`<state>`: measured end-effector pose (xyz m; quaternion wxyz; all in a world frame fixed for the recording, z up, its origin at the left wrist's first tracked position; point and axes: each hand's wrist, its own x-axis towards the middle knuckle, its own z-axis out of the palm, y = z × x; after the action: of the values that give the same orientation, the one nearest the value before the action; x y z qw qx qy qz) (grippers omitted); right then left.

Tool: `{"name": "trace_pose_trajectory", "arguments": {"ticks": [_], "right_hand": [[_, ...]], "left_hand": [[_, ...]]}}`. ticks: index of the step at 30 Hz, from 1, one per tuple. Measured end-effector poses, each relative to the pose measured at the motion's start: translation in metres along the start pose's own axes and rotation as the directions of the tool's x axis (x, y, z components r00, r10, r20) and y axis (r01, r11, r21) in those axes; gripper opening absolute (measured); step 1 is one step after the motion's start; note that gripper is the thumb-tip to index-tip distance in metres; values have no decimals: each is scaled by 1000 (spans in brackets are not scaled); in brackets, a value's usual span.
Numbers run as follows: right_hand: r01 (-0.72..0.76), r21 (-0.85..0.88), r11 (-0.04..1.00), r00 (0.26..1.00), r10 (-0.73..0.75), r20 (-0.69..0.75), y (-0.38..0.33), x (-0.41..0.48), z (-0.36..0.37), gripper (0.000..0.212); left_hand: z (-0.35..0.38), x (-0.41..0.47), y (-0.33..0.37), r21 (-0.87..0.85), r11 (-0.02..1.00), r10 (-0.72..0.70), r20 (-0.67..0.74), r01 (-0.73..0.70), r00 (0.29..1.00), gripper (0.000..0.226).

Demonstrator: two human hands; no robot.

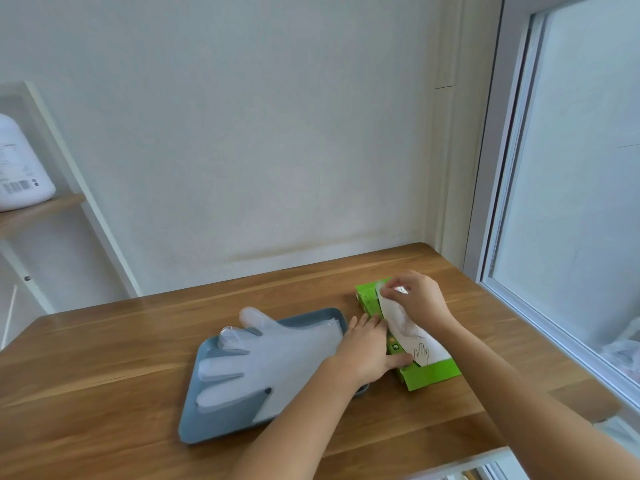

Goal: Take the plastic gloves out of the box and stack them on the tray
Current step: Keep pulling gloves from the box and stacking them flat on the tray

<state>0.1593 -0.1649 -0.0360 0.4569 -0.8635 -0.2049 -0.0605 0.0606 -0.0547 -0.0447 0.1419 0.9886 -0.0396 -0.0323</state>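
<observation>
At the centre right of the frame, a green box (433,374) lies flat on the table (104,358), just right of the tray (207,424). The left hand (367,348) rests on the box's left side with its fingers straight and flat and its thumb laid across the top. It grips nothing. It looks to be there to pin the light carton down so it does not lift or slide while a sheet is drawn out. The right hand (419,299), at the box's upper end, has its fingertips curled and pinched on a thin white glove (398,320), which trails from the fingers down into the opening. A pinch suits film this thin, and should bring up one sheet, not a clump.

Left of centre, the gloves (277,358) already out lie flat on the tray, fingers pointing to the left of the frame, some tips reaching past the rim. Box and tray sit close together, so each transfer is short.

Counted: one box, one tray, one glove in the pinch. The pile shows one hand outline, and its layers are too sheer to count. At the upper left, one white bottle (17,168) stands on a shelf (41,206).
</observation>
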Motion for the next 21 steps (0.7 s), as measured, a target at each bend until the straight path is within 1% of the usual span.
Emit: {"name": "trace_pose_trajectory", "arguments": {"ticks": [3, 5, 7, 9, 11, 13, 14, 15, 16, 17, 18, 19, 20, 21], "right_hand": [[36, 203, 979, 999, -42, 24, -18, 2, -18, 11], [66, 270, 961, 994, -87, 67, -31, 4, -29, 11], [115, 341, 933, 985, -152, 84, -43, 4, -38, 13], [170, 423, 890, 977, -208, 44, -59, 2, -48, 17], [210, 518, 829, 972, -233, -22, -79, -1, -61, 16], [240, 578, 780, 966, -250, -62, -98, -2, -73, 12], [253, 575, 778, 962, -266, -63, -105, -2, -78, 12], [260, 560, 786, 959, -280, -52, -111, -2, -82, 12], [260, 543, 798, 957, -288, -34, -116, -3, -85, 12], [252, 529, 810, 957, -288, -15, -119, -3, -86, 13], [245, 517, 820, 958, -285, -3, -123, -5, -87, 13], [238, 506, 829, 960, -279, 6, -124, -5, -86, 13], [232, 494, 838, 962, -272, 10, -126, -6, -84, 13], [227, 483, 846, 964, -264, 9, -127, -7, -82, 13]], "left_hand": [[-2, 1, 0, 17, 1000, -6, 40, 5, 999, 76], [-1, 1, 0, -14, 1000, -26, 58, 27, 998, 79], [-2, 0, 1, -59, 997, -49, 38, 52, 998, 84], [-5, -3, 5, -104, 993, -58, 37, 61, 998, 87], [-8, -3, 6, -158, 986, -47, 54, 55, 997, 86], [-13, -3, 4, -287, 954, -63, 90, 87, 994, 81], [-18, -2, 1, -364, 926, -76, 69, 96, 995, 71], [-24, -2, 0, -458, 883, -102, 24, 102, 994, 56], [-32, -3, -2, -576, 809, -155, -18, 117, 988, 40], [-41, -5, -3, -719, 686, -217, -53, 113, 975, 29], [-50, -10, -4, -857, 507, -261, -57, 86, 964, 22], [-58, -15, -6, -956, 287, -270, -20, 60, 963, 24], [-65, -19, -7, -995, 74, -232, 42, 60, 972, 39], [-72, -22, -9, -995, -52, -154, 90, 83, 984, 61]]}}
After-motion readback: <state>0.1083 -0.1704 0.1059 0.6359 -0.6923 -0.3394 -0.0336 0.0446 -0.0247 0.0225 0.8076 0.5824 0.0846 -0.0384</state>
